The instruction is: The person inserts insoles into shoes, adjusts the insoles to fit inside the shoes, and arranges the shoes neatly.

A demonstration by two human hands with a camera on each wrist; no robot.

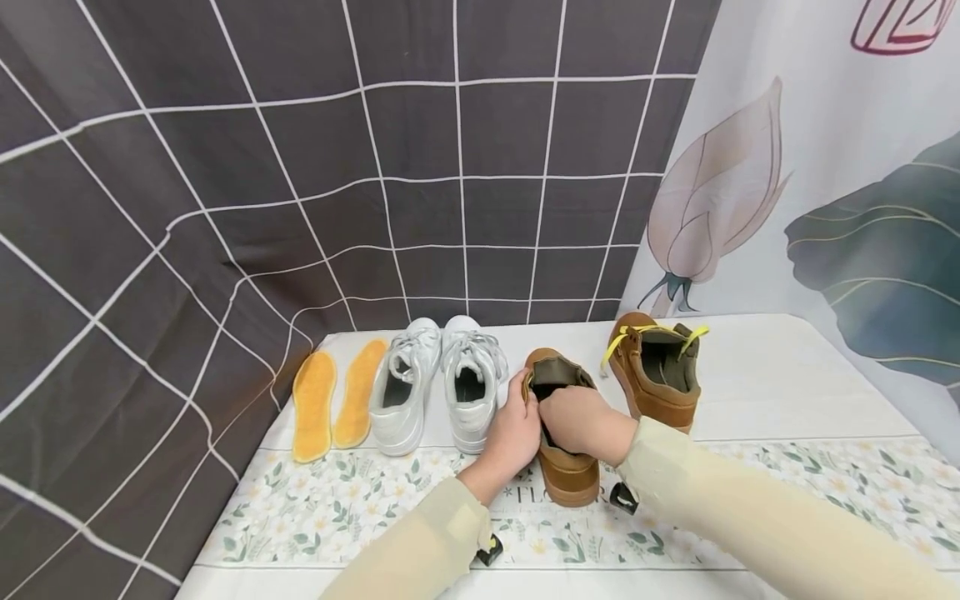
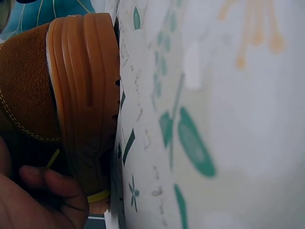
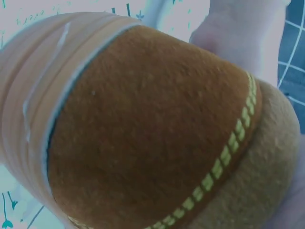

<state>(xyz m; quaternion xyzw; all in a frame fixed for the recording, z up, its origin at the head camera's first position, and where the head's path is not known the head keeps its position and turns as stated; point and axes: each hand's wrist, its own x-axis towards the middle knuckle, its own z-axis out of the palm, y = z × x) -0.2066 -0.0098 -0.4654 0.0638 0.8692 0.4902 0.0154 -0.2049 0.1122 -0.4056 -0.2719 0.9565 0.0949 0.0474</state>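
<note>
A brown suede shoe (image 1: 572, 483) stands on the table, heel toward me. My left hand (image 1: 513, 432) grips its left side near the opening; the left wrist view shows curled fingers (image 2: 59, 183) against the shoe's side, above the tan sole (image 2: 88, 90). Into the shoe's opening reaches my right hand (image 1: 579, 421), its fingertips hidden inside, so I cannot see whether they hold anything. The right wrist view is filled by the heel (image 3: 143, 129) with its yellow stitching. The matching brown shoe (image 1: 671, 403), with a yellow lace (image 1: 613, 346), stands to the right.
Left of the hands stand two white sneakers, one (image 1: 397, 421) beside the other (image 1: 472, 417). Two orange insoles, one (image 1: 313, 408) and another (image 1: 360, 396), lie farther left. Behind hangs a dark checked cloth (image 1: 405, 208). A floral band (image 1: 337, 508) crosses the white table cover.
</note>
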